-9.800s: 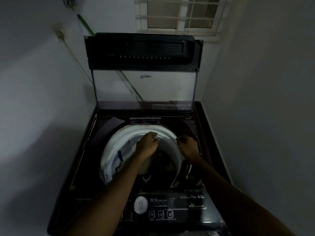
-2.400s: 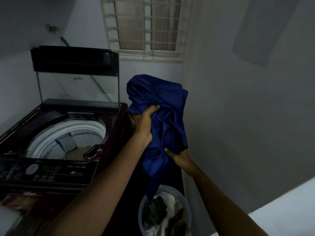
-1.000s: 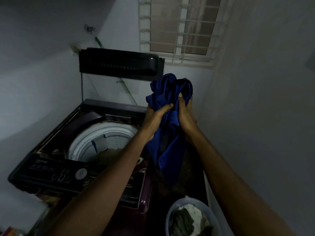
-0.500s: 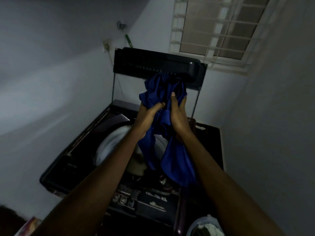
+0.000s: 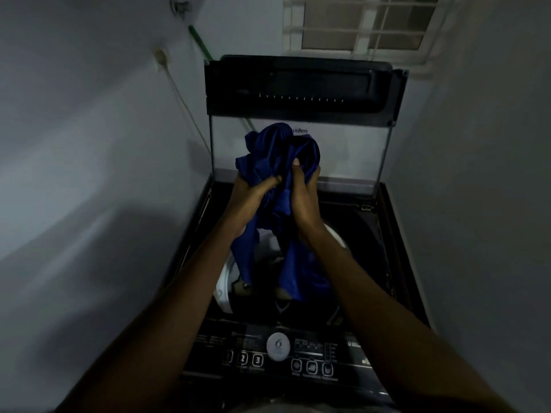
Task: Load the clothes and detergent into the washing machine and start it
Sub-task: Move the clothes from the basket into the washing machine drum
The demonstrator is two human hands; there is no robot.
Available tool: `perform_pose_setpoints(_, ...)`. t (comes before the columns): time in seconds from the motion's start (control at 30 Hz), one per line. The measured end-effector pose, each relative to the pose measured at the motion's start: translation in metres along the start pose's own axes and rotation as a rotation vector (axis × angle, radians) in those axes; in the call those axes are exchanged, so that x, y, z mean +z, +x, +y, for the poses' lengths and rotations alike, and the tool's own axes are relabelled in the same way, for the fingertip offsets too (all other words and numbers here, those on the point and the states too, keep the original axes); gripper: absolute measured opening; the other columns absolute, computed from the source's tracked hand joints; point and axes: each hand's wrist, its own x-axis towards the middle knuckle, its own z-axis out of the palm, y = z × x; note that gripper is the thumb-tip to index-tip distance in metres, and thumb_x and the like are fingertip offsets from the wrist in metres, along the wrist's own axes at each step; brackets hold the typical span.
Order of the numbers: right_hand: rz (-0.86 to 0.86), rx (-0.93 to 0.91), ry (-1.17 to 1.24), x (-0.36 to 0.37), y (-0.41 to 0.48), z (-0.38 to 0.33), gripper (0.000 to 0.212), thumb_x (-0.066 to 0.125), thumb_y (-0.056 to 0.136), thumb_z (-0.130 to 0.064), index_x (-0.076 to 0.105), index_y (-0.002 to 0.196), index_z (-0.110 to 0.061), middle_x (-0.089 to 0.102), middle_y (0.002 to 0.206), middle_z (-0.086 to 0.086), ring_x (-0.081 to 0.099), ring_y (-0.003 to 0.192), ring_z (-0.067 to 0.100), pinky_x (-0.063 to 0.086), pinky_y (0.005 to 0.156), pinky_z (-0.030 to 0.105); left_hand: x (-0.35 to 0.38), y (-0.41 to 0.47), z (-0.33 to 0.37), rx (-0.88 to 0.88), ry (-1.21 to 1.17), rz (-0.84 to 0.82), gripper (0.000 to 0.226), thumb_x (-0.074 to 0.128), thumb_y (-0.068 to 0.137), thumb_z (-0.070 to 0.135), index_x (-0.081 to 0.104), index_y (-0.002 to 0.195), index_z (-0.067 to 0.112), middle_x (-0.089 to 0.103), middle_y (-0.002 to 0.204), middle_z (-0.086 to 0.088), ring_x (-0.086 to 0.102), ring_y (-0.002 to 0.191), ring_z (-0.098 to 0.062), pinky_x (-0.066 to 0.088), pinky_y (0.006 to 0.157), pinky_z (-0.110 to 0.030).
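Observation:
A bunched blue garment (image 5: pixel 277 153) hangs over the open drum of a dark top-loading washing machine (image 5: pixel 396 257). My left hand (image 5: pixel 250 198) grips its left side and my right hand (image 5: pixel 304 201) grips its right side, both shut on the cloth. The garment's lower ends dangle into the white drum rim (image 5: pixel 223 281), where darker clothes lie partly hidden. The machine's lid (image 5: pixel 301 87) stands upright behind my hands. The control panel (image 5: pixel 277 350) with its round white dial sits at the near edge. No detergent is in view.
Walls close in on the left (image 5: pixel 89 174) and right (image 5: pixel 477 174) of the machine. A barred window (image 5: pixel 357 22) is above the lid. A cord and a green hose (image 5: pixel 199 46) run down the wall behind the machine.
Both hands have carried the blue garment from the right side to directly above the drum and lowered it. The view has swung to face the machine; the laundry basket is out of frame.

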Motion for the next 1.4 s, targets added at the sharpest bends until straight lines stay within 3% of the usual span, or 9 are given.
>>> perform_pose_setpoints(0.13, 0.033, 0.042, -0.022, 0.005, 0.0, 0.02, 0.072, 0.044, 0.092, -0.06, 0.01, 0.151, -0.037, 0.038, 0.151, 0.001, 0.045, 0.132, 0.019, 0.038, 0.111, 0.045, -0.012, 0.01, -0.024, -0.051, -0.006, -0.015, 0.045, 0.068, 0.09, 0.015, 0.057, 0.134, 0.011, 0.068, 0.123, -0.006, 0.067, 0.11, -0.018, 0.056, 0.089, -0.027)
perform_pose_setpoints(0.4, 0.067, 0.049, -0.142, -0.033, -0.008, 0.057, 0.034, 0.05, 0.098, -0.037, 0.04, 0.13, -0.038, 0.059, 0.124, -0.006, 0.059, 0.112, 0.008, 0.048, 0.099, 0.033, -0.005, 0.0, -0.085, -0.178, 0.024, -0.057, 0.058, 0.079, 0.08, 0.018, 0.056, 0.134, 0.02, 0.066, 0.127, 0.0, 0.064, 0.114, -0.016, 0.052, 0.099, -0.038)
perform_pose_setpoints(0.47, 0.07, 0.051, -0.266, -0.046, -0.005, 0.07, 0.029, 0.056, 0.09, -0.044, 0.05, 0.118, -0.043, 0.061, 0.124, -0.002, 0.058, 0.115, 0.013, 0.045, 0.103, 0.041, -0.008, -0.001, -0.096, -0.186, 0.11, -0.113, 0.071, 0.084, 0.074, 0.02, 0.05, 0.137, 0.021, 0.062, 0.13, 0.003, 0.061, 0.117, -0.013, 0.051, 0.1, -0.032)
perform_pose_setpoints(0.53, -0.007, 0.092, -0.49, -0.062, -0.001, 0.084, 0.041, 0.061, 0.085, -0.046, 0.054, 0.124, -0.036, 0.055, 0.132, 0.004, 0.051, 0.123, 0.02, 0.037, 0.11, 0.042, -0.016, 0.001, -0.11, -0.203, 0.259, -0.162, 0.066, 0.085, 0.074, 0.021, 0.053, 0.131, 0.02, 0.063, 0.126, 0.005, 0.062, 0.111, -0.009, 0.051, 0.094, -0.022)
perform_pose_setpoints(0.67, -0.132, 0.172, -0.886, -0.092, -0.003, 0.105, 0.052, 0.071, 0.084, -0.03, 0.055, 0.133, -0.025, 0.045, 0.136, 0.01, 0.044, 0.129, 0.022, 0.029, 0.103, 0.019, -0.029, 0.008, -0.143, -0.255, 0.575, -0.117, 0.09, 0.075, 0.061, 0.063, 0.05, 0.138, 0.026, 0.055, 0.14, 0.003, 0.054, 0.126, -0.017, 0.044, 0.107, -0.042)
perform_pose_setpoints(0.83, -0.084, 0.149, -1.016, -0.111, -0.008, 0.112, 0.04, 0.07, 0.083, -0.023, 0.063, 0.122, -0.022, 0.054, 0.13, 0.008, 0.054, 0.118, 0.022, 0.035, 0.089, 0.018, -0.022, 0.005, -0.148, -0.224, 0.645, -0.088, 0.056, 0.07, 0.086, 0.033, 0.051, 0.137, 0.02, 0.056, 0.136, -0.001, 0.055, 0.122, -0.021, 0.045, 0.103, -0.041)
perform_pose_setpoints(1.07, 0.035, 0.085, -1.05, -0.152, -0.022, 0.104, 0.032, 0.067, 0.084, -0.017, 0.068, 0.116, -0.013, 0.061, 0.119, 0.013, 0.058, 0.112, 0.027, 0.037, 0.087, 0.02, 0.009, 0.004, -0.144, -0.186, 0.741, -0.182, 0.042, 0.066, 0.09, 0.027, 0.055, 0.13, 0.019, 0.058, 0.133, 0.001, 0.054, 0.122, -0.02, 0.041, 0.099, -0.028)
perform_pose_setpoints(1.17, 0.089, 0.028, -1.055, -0.171, -0.026, 0.093, 0.029, 0.065, 0.085, -0.016, 0.068, 0.114, -0.01, 0.063, 0.117, 0.014, 0.059, 0.11, 0.029, 0.04, 0.089, 0.024, 0.036, -0.002, -0.138, -0.164, 0.733, -0.223, 0.041, 0.065, 0.092, 0.025, 0.054, 0.131, 0.019, 0.057, 0.134, 0.003, 0.054, 0.115, -0.014, 0.041, 0.087, -0.023)
perform_pose_setpoints(1.4, 0.201, -0.11, -0.939, -0.229, -0.057, 0.057, 0.033, 0.062, 0.086, -0.021, 0.063, 0.119, -0.016, 0.063, 0.115, 0.011, 0.061, 0.105, 0.026, 0.043, 0.085, 0.023, 0.125, -0.04, -0.133, -0.017, 0.682, -0.268, 0.035, 0.065, 0.089, 0.023, 0.059, 0.124, 0.021, 0.063, 0.124, 0.004, 0.059, 0.114, -0.015, 0.049, 0.098, -0.035)
